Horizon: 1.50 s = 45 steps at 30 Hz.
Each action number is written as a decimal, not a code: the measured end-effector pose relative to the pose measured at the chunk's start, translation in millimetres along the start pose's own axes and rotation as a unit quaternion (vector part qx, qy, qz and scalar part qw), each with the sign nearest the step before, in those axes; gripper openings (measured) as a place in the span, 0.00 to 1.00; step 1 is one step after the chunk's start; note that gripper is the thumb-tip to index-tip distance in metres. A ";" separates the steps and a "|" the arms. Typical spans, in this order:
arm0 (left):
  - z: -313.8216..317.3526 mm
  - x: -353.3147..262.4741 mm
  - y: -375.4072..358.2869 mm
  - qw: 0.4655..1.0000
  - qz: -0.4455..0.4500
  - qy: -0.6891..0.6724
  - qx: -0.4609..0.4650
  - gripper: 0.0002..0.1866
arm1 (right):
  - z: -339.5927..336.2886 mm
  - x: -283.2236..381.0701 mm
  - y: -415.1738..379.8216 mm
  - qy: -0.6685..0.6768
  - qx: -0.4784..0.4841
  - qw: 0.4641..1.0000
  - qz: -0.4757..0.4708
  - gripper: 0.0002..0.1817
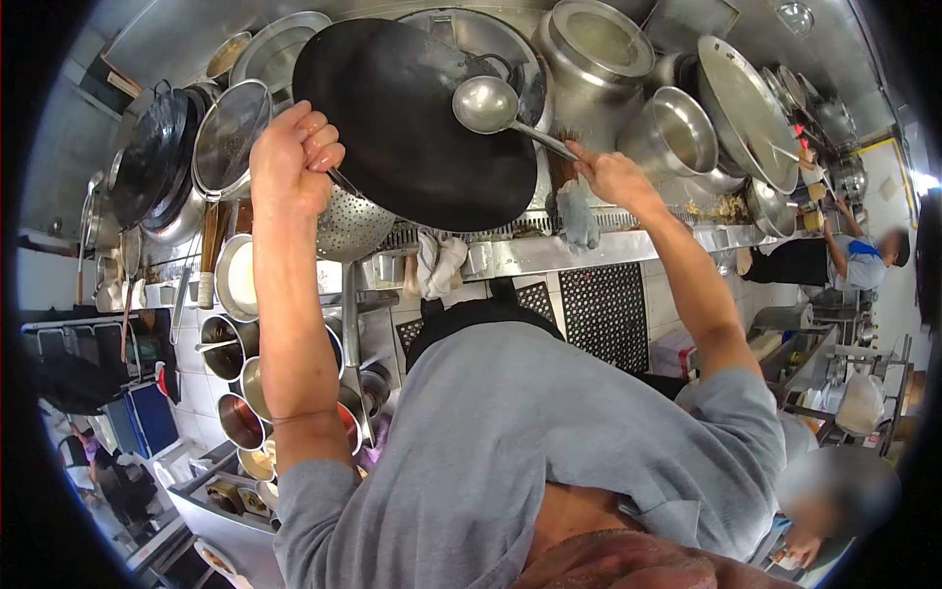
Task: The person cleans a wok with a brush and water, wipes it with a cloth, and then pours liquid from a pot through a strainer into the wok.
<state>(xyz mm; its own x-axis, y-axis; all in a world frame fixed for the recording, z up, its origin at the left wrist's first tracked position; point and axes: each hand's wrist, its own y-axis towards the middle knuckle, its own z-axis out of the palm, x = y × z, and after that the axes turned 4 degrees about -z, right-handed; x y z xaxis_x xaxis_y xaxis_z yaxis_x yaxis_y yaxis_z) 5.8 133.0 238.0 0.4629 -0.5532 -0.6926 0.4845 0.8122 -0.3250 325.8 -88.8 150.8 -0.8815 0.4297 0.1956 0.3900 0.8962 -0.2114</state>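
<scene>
A large black wok (402, 128) is tilted up over the stove at the top middle, its dark surface facing me. My left hand (296, 157) is closed in a fist at the wok's left edge, around its handle, which is mostly hidden by the fingers. My right hand (613, 179) is wrapped around the handle of a metal ladle (485, 104). The ladle's bowl overlaps the right part of the wok in this view. Below the wok, beside my left wrist, sits a perforated metal strainer (348, 228). A grey cloth (579, 216) hangs below my right hand.
Left of the wok are a mesh strainer (234, 142) and stacked dark woks (162, 162). Steel pots (677, 133) and a wide pan (746, 113) stand at right. Sauce containers (231, 348) line my left side. Another person (863, 257) stands at far right.
</scene>
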 end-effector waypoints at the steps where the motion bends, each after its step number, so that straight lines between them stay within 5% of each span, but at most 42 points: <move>1: 0.4 0.1 -1.8 1.000 0.000 -0.001 -0.003 0.14 | 1.6 1.1 1.0 0.015 -0.002 1.000 0.001 0.23; 5: -0.2 -2.5 1.1 1.000 -0.020 -0.008 -0.009 0.17 | 22.5 -10.1 -3.4 -0.034 0.005 0.999 -0.005 0.23; 16: -10.6 -19.9 -4.7 0.999 -0.043 -0.014 0.010 0.16 | 7.0 -10.0 -8.0 0.100 -0.128 0.984 -0.072 0.22; 20: -12.3 -19.8 -2.3 0.999 -0.039 -0.016 0.026 0.16 | 13.4 0.3 -16.3 0.114 -0.094 0.988 -0.038 0.22; 22: -10.6 -20.5 -1.6 0.998 -0.045 -0.028 0.020 0.15 | 24.1 -2.6 -16.3 -0.014 0.015 1.000 -0.014 0.22; 32: -12.7 -24.2 -8.6 0.998 -0.057 0.005 -0.011 0.16 | 7.2 0.7 -12.7 0.021 -0.025 0.999 -0.020 0.22; 34: -18.1 -28.9 -8.1 0.998 -0.064 -0.011 0.014 0.16 | 12.1 -3.0 -11.6 0.103 -0.130 0.984 -0.064 0.21; 45: -24.7 -36.4 -1.5 0.996 -0.076 -0.047 0.021 0.15 | 30.9 -5.3 -6.5 -0.001 -0.036 0.998 -0.046 0.23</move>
<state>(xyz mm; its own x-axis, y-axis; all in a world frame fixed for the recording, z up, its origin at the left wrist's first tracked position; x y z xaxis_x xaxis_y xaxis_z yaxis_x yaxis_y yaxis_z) -30.0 156.5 247.8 0.4487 -0.6859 -0.5729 0.5842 0.7103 -0.3928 319.7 -100.4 121.6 -0.9151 0.3451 0.2085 0.3252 0.9374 -0.1241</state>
